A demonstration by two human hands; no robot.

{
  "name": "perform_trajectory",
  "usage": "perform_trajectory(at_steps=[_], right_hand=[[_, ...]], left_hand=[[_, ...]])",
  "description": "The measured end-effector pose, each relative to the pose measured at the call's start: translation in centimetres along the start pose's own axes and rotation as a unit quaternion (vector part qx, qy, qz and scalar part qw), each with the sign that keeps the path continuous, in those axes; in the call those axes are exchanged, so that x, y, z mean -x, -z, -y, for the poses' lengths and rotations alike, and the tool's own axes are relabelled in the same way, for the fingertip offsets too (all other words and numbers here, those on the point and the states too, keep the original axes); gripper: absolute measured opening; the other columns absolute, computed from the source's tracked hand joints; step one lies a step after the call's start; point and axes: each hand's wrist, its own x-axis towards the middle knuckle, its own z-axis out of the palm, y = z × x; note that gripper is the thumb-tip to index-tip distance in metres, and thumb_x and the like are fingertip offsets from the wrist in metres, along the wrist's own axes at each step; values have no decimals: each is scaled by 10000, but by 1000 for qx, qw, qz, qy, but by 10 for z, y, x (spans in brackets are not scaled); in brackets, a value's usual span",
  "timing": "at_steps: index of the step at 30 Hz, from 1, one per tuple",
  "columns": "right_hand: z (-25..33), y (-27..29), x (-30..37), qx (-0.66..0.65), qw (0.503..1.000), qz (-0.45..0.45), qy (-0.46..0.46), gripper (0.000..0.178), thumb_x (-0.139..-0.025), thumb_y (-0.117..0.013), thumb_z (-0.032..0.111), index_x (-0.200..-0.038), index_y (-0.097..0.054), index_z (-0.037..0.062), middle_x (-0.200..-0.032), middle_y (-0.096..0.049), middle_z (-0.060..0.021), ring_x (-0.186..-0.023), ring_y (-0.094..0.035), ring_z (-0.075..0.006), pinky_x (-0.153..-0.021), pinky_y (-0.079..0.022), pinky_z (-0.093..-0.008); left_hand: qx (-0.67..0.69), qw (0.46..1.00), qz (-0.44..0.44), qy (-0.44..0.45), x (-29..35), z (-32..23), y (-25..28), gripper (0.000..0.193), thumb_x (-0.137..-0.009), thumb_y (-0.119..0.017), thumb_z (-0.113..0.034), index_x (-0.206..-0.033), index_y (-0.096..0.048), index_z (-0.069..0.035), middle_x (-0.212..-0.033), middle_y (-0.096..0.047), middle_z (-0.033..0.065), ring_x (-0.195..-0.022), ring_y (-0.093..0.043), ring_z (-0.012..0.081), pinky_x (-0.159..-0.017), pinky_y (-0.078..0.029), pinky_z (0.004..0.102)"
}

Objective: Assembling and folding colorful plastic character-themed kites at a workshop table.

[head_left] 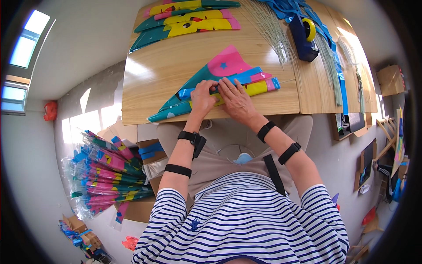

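A kite [228, 65] of thin pink, teal and yellow sheet lies partly folded at the near edge of the wooden table [154, 77]. Along it runs a flat blue strip [249, 75]. My left hand [203, 97] has its fingers curled closed on the strip and the kite's folded edge. Right beside it, my right hand [237, 99] rests on the kite, fingers stretched out and pressing down on the folded layers. Both thumbs are close together. What lies under my palms is hidden.
Several folded kites [189, 27] lie at the table's far left. Thin pale rods [268, 28], a navy tape dispenser [303, 42] and blue ribbons [342, 83] occupy the right side. Bagged kites [116, 171] are heaped beside a cardboard box [138, 209] on my left.
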Motion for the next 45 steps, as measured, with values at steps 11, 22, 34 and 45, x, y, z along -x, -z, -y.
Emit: perform_trajectory(at_steps=[11, 22, 34, 45], right_hand=[[0, 7, -8, -8, 1000, 5, -1, 773, -856, -767, 417, -1445, -556, -36, -1558, -497, -185, -1526, -367, -315, -1278, -232, -532], [-14, -10, 7, -50, 999, -1, 19, 780, -898, -735, 441, -1468, -528, -48, -1592, -450, -187, -1504, -382, -345, -1261, -265, -513], [-12, -7, 7, -45, 999, 13, -11, 756, -914, -721, 457, -1481, -529, -4, -1613, -427, -143, -1518, -360, -321, -1258, -255, -556], [-13, -6, 6, -35, 999, 22, -16, 758, -922, -710, 459, -1491, -515, -2, -1587, -457, -153, -1512, -373, -314, -1270, -229, -559]], left_hand=[[-7, 1000, -15, -12, 0, -1, -1, 543, -581, -857, -14, -1101, -726, -102, -937, -659, 42, -923, -637, 252, -802, -547, 376], [-73, 995, -36, -59, 15, 1, 8, 468, -675, -877, -105, -1121, -734, -99, -1074, -623, 88, -1045, -593, 314, -905, -501, 434], [-189, 976, -56, -97, 46, 27, 54, 420, -784, -840, -153, -1177, -728, -57, -1192, -594, 104, -1153, -577, 327, -961, -472, 463], [-133, 983, -24, -125, 55, 39, 70, 488, -797, -844, -208, -1234, -693, -53, -1227, -612, 120, -1149, -585, 342, -977, -486, 474]])
